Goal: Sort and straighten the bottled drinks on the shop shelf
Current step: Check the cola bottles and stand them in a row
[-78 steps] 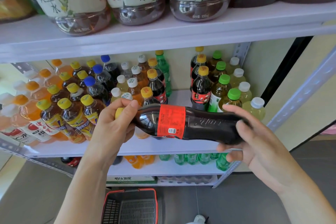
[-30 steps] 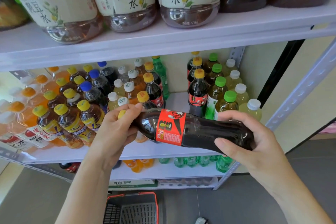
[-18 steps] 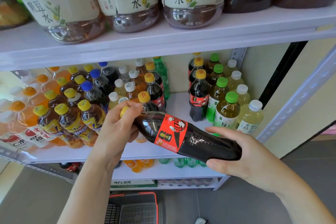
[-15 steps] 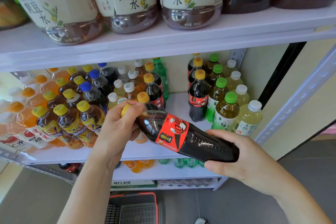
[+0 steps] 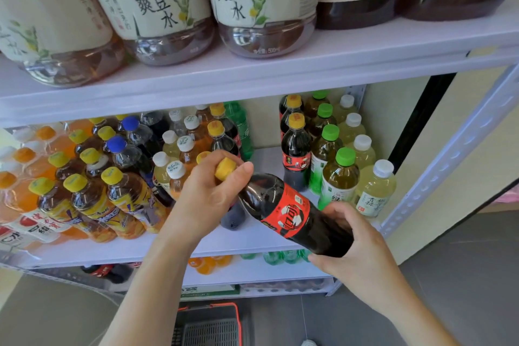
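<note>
A dark cola bottle (image 5: 283,212) with a red label and yellow cap is tilted, cap up to the left, in front of the middle shelf (image 5: 247,240). My left hand (image 5: 207,194) grips its neck and cap. My right hand (image 5: 354,244) holds its base from below. Behind it, a row of matching cola bottles (image 5: 296,149) stands upright on the shelf, next to green-capped tea bottles (image 5: 341,177) and white-capped pale bottles (image 5: 375,191). A gap of bare shelf lies between that cola row and the mixed bottles to the left.
Yellow-capped tea bottles (image 5: 92,202), blue-capped bottles (image 5: 123,154) and orange drinks (image 5: 16,185) crowd the left of the shelf. Large labelled bottles (image 5: 252,5) stand on the upper shelf. A red-rimmed basket (image 5: 209,326) sits on the floor below. The grey shelf post (image 5: 449,160) runs at right.
The cola bottle has swung from lying level to tilted, cap end raised and base lowered. It has also turned, so the label's logo faces me. Both hands kept their hold.
</note>
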`<move>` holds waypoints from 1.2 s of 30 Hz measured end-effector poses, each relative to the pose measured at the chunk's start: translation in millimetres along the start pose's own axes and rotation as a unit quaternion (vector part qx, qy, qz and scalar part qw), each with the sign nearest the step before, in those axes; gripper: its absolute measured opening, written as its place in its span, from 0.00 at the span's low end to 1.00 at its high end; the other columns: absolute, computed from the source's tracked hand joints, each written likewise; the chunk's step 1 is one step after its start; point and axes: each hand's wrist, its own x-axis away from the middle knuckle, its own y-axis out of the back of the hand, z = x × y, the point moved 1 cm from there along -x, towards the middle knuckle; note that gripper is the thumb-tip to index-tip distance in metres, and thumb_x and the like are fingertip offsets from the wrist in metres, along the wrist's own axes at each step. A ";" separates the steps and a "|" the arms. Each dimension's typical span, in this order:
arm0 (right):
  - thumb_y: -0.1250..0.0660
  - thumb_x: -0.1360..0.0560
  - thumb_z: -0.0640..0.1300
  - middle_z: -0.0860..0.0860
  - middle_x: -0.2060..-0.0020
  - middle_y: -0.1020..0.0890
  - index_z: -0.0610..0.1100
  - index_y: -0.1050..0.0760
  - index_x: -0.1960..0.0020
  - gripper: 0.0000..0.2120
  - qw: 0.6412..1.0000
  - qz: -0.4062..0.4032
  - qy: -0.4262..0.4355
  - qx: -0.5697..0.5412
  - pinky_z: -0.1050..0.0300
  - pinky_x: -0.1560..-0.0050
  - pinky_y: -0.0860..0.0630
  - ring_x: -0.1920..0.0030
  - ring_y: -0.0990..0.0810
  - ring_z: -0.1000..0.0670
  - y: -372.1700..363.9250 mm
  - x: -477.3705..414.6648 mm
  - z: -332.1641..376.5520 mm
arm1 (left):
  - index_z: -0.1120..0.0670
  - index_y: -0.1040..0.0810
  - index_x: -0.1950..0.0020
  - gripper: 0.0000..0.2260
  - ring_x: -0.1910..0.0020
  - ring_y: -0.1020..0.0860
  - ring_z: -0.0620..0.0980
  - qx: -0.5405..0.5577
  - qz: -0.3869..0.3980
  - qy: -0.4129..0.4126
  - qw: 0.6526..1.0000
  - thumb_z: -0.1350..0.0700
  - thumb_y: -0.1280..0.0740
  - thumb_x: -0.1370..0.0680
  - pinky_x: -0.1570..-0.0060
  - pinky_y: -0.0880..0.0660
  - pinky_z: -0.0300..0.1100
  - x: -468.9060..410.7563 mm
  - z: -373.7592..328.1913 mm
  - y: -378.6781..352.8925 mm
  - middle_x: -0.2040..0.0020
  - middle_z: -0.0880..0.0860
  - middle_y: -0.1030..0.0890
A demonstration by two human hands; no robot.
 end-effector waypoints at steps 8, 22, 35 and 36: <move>0.21 0.38 0.45 0.63 0.51 0.24 0.61 0.34 0.47 0.29 0.999 -0.006 -0.021 0.045 0.67 0.58 0.28 0.49 0.25 0.63 -12.7 -8.9 -17.9 | 0.53 0.28 0.52 0.19 0.73 0.28 0.46 -0.180 0.039 -0.037 0.982 0.37 0.39 0.25 0.69 0.31 0.45 -18.7 1.5 -9.9 0.71 0.48 0.26; 0.25 0.33 0.34 0.43 0.44 0.25 0.40 0.25 0.38 0.24 0.938 -0.206 0.123 0.249 0.46 0.48 0.23 0.45 0.24 0.40 20.1 -40.1 -4.4 | 0.60 0.29 0.48 0.17 0.70 0.24 0.61 -0.429 0.076 -0.206 0.876 0.45 0.37 0.20 0.72 0.28 0.51 -37.0 13.4 -53.9 0.71 0.51 0.29; 0.24 0.30 0.44 0.41 0.43 0.22 0.42 0.31 0.30 0.31 0.927 -0.161 0.089 0.327 0.43 0.48 0.26 0.47 0.24 0.37 26.1 -82.0 -8.3 | 0.59 0.32 0.39 0.19 0.58 0.21 0.63 -0.416 0.095 -0.176 0.887 0.45 0.37 0.19 0.60 0.26 0.53 -75.4 8.7 -95.5 0.58 0.57 0.21; 0.24 0.30 0.44 0.41 0.43 0.22 0.42 0.31 0.30 0.31 0.927 -0.161 0.091 0.326 0.43 0.48 0.26 0.47 0.24 0.37 26.6 -81.8 -9.1 | 0.59 0.32 0.38 0.19 0.57 0.21 0.63 -0.409 0.092 -0.169 0.892 0.45 0.38 0.19 0.59 0.26 0.52 -77.3 9.0 -96.8 0.57 0.57 0.21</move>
